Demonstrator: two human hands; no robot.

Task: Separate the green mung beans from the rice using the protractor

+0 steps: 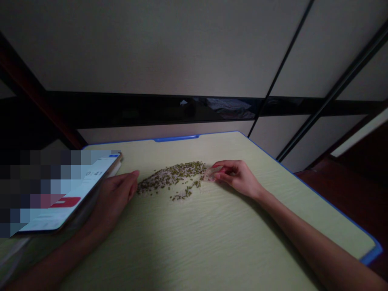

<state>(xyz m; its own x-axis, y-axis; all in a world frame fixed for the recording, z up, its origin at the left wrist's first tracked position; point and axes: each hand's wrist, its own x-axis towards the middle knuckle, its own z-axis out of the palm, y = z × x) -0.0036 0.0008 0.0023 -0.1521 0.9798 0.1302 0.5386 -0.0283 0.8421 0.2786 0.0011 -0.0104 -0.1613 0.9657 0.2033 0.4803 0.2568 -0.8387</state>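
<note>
The right hand (239, 176) grips a small clear cup (211, 174) between thumb and fingers, at the right end of the seeds (172, 176), which lie spread across the surface (194, 238) toward its far edge. The left hand (117, 194), loosely closed, rests between the seeds and the phone (87, 182) at the left edge.

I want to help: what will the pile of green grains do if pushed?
Probably spread: the pile looks loose, with stray grains beside it. The green grains look small and roundish, so some might roll on the table.
</note>
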